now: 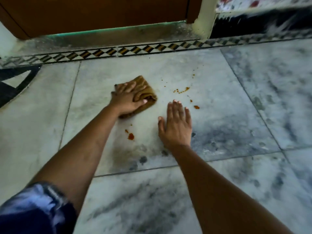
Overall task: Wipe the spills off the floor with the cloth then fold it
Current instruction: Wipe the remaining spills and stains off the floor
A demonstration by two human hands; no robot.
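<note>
A brown bunched cloth (145,90) lies on the pale marble floor (219,98). My left hand (125,98) presses down on it, fingers curled around its folds. My right hand (176,123) lies flat on the floor to the right of the cloth, fingers spread, holding nothing. Orange-brown spills dot the floor: one blob (130,136) near my left forearm, a curved trail (182,90) to the right of the cloth, a spot (196,107) just beyond my right fingertips, and small specks (193,75) further away.
A patterned black, white and tan tile border (135,50) runs across the far side of the floor. Behind it stand a brown wooden door (101,12) and a cream door frame post (205,17). Dark-veined marble tiles (278,98) spread to the right.
</note>
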